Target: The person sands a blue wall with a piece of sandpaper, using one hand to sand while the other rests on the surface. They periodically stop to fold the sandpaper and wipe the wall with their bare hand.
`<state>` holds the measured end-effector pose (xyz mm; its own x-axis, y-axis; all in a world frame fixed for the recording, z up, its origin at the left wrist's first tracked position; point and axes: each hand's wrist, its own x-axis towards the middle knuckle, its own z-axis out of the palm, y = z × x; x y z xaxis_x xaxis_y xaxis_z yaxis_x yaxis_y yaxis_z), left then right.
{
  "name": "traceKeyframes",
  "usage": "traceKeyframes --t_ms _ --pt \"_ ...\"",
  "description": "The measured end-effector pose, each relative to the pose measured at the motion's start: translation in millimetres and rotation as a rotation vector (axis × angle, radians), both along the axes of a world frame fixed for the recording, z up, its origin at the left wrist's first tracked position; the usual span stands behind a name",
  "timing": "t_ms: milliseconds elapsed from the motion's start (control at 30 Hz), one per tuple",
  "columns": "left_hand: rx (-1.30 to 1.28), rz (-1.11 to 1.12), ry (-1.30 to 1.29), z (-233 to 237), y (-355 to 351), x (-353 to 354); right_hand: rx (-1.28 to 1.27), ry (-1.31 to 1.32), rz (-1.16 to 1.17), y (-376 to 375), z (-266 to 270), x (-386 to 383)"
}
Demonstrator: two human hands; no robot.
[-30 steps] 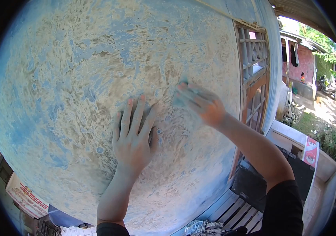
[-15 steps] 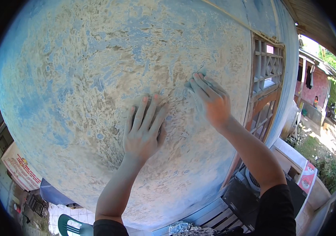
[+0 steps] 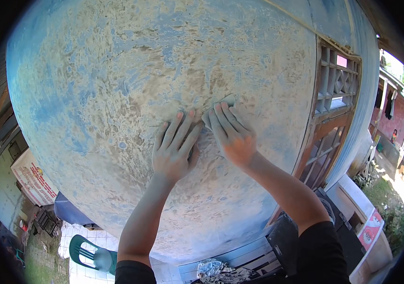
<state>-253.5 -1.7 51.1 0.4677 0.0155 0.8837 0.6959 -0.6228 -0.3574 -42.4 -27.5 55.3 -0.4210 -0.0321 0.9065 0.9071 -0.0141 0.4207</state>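
A wall with worn blue paint and large beige-grey patches fills the middle of the view. My left hand lies flat against it, fingers stretched out and slightly apart, holding nothing. Just to its right, my right hand presses a piece of sandpaper to the wall. Only the sheet's greyish corners show past the fingers; the rest is hidden under the palm. Pale dust coats both hands. The two hands are close beside each other.
A wooden window frame stands to the right. Below are a slatted bench, a crumpled cloth bundle and a green plastic chair. A printed carton is at left. Outside at far right, a person is near a pink wall.
My right hand has slid left and slightly down the wall with the sandpaper, closer to my left hand. My left hand stays almost in place. The view has shifted a little.
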Motion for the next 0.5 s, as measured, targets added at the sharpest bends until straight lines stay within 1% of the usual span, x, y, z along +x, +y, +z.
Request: traceKeyframes --t_ms 33,100,133,200,267,300,367,500 --pt "0.013 -0.011 -0.008 -1.8 3.7 -0.6 0.004 0.005 0.001 0.1 -0.4 3.9" --pt "0.029 -0.02 -0.024 -1.9 6.1 2.8 -0.066 -0.001 0.16 0.4 2.3 17.9" --pt "0.019 -0.024 -0.043 -2.5 5.5 4.9 -0.07 0.0 0.163 -0.6 2.2 21.7" --pt "0.007 -0.023 -0.062 -0.8 2.5 10.1 -0.164 0.021 0.245 -2.9 2.3 26.4" --pt "0.072 -0.088 -0.053 8.4 1.1 20.5 -0.185 0.031 0.243 -3.9 -3.0 28.7" --pt "0.078 -0.084 -0.058 11.4 2.2 25.1 -0.209 0.042 0.238 -3.9 -3.9 28.8" --pt "0.077 -0.164 -0.161 14.6 7.3 31.6 -0.203 0.049 0.269 -1.0 -3.0 29.5" --pt "0.102 -0.177 -0.162 15.0 15.2 35.1 -0.211 0.058 0.302 5.5 -6.8 31.5"
